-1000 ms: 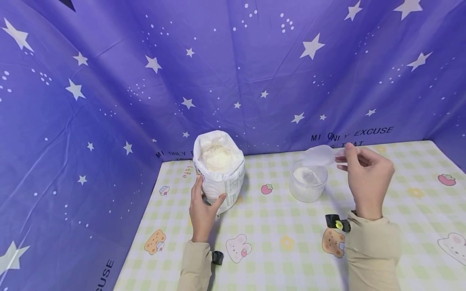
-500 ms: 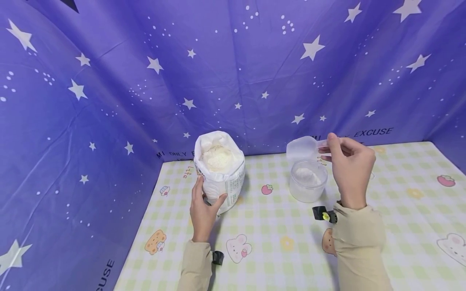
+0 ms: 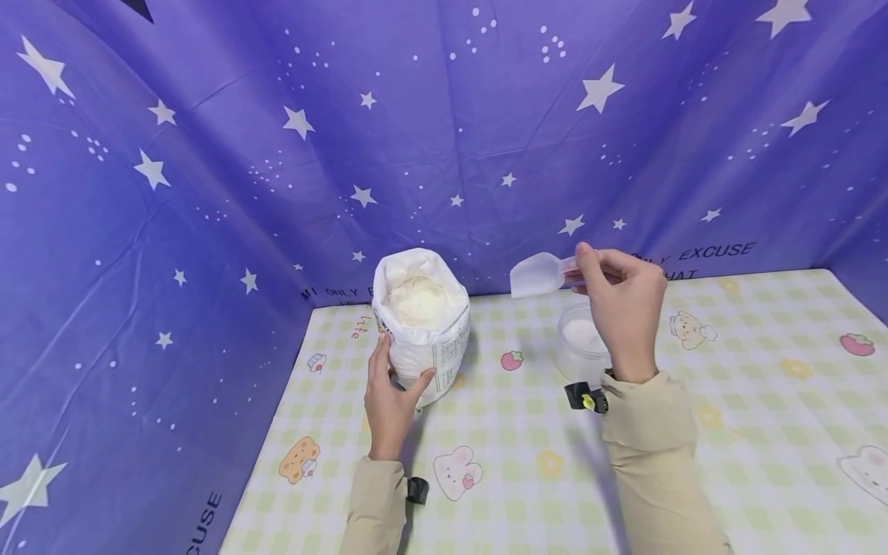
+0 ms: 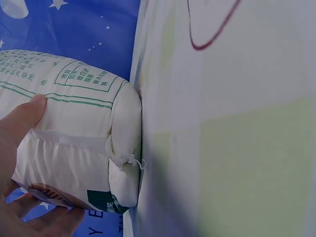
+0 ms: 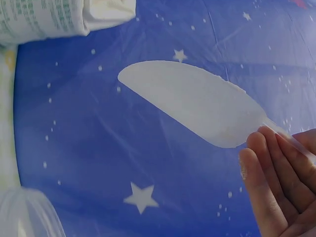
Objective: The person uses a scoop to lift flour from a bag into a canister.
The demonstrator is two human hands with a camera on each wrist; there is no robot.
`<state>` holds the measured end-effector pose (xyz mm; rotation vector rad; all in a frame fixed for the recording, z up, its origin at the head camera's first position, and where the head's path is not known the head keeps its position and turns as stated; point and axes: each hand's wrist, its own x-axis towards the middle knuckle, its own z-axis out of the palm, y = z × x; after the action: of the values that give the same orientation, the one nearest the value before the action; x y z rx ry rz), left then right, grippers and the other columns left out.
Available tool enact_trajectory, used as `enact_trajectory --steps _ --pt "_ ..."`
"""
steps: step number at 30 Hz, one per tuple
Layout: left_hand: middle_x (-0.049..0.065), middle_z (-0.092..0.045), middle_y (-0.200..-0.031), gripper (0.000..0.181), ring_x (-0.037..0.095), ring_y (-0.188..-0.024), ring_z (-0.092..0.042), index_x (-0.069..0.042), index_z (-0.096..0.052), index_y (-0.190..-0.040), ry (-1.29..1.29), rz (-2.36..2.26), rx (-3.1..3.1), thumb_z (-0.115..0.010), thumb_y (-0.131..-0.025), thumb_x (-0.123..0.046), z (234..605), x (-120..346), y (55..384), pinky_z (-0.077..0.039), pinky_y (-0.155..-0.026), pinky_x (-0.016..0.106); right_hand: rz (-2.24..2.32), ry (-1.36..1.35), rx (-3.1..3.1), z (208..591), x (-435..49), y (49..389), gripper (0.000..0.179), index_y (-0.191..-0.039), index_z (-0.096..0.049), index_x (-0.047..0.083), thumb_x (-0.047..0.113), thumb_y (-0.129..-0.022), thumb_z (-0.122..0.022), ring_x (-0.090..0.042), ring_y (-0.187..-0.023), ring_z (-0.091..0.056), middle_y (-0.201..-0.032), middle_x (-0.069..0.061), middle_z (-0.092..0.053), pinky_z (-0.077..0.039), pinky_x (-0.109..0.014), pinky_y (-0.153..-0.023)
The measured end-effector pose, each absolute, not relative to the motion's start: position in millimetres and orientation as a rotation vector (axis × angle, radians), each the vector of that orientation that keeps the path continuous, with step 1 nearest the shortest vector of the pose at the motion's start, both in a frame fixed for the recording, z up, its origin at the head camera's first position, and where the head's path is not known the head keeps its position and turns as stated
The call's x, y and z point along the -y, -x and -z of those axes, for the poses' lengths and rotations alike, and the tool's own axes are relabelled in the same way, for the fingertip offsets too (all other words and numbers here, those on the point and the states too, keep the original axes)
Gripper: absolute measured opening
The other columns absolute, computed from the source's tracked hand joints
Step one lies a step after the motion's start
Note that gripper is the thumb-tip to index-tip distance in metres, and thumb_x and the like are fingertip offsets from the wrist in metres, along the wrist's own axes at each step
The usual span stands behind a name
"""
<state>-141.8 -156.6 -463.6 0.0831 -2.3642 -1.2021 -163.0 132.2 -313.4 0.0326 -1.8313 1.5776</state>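
Observation:
An open white bag of flour stands upright at the back left of the table, its top rolled down and white powder showing inside. My left hand grips the bag's lower side; the left wrist view shows the thumb on the printed bag. My right hand pinches the handle of a translucent plastic scoop, held in the air between the bag and a clear round container holding some white powder. The scoop looks empty in the right wrist view.
The table is covered by a pale green checked cloth with cartoon prints. A purple star-patterned curtain closes in the back and both sides. The container is partly hidden behind my right hand.
My right hand has carried the scoop leftward from above the container toward the flour bag. The left hand and bag have stayed put.

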Motion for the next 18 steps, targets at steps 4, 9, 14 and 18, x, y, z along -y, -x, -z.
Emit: enact_trajectory --steps 4,9,14,18 --pt "0.006 -0.038 -0.157 0.090 0.029 -0.133 -0.050 -0.014 -0.040 -0.152 -0.085 1.200 2.364 -0.086 -0.077 -0.034 463 156 142 -0.053 -0.104 0.040 -1.562 -0.101 1.856 310 -118 165 0.032 -0.086 -0.078 -0.002 0.026 -0.095 -0.067 -0.003 -0.062 -0.070 -0.077 -0.011 -0.075 -0.062 -0.021 -0.062" --pt "0.006 -0.038 -0.157 0.090 0.028 -0.134 -0.049 -0.014 -0.040 -0.152 -0.097 1.198 2.371 -0.086 -0.077 -0.033 464 157 142 -0.052 -0.105 0.040 -1.532 -0.155 1.889 306 -102 167 0.032 -0.084 -0.079 0.000 0.028 -0.095 -0.067 -0.002 -0.061 -0.069 -0.076 -0.018 -0.074 -0.059 -0.016 -0.061" --pt "0.004 -0.038 -0.157 0.090 0.026 -0.134 -0.049 -0.015 -0.039 -0.152 -0.112 1.206 2.385 -0.086 -0.077 -0.035 463 157 141 -0.051 -0.107 0.038 -1.464 -0.208 1.923 302 -86 169 0.033 -0.081 -0.079 0.002 0.029 -0.095 -0.067 -0.011 -0.062 -0.071 -0.073 -0.012 -0.075 -0.056 -0.013 -0.057" --pt "0.005 -0.038 -0.157 0.091 0.027 -0.132 -0.051 -0.015 -0.040 -0.152 -0.107 1.194 2.382 -0.086 -0.077 -0.035 463 156 142 -0.052 -0.105 0.039 -1.391 -0.242 1.952 303 -73 172 0.032 -0.079 -0.079 0.004 0.028 -0.096 -0.067 -0.019 -0.062 -0.070 -0.071 -0.007 -0.074 -0.048 -0.013 -0.053"
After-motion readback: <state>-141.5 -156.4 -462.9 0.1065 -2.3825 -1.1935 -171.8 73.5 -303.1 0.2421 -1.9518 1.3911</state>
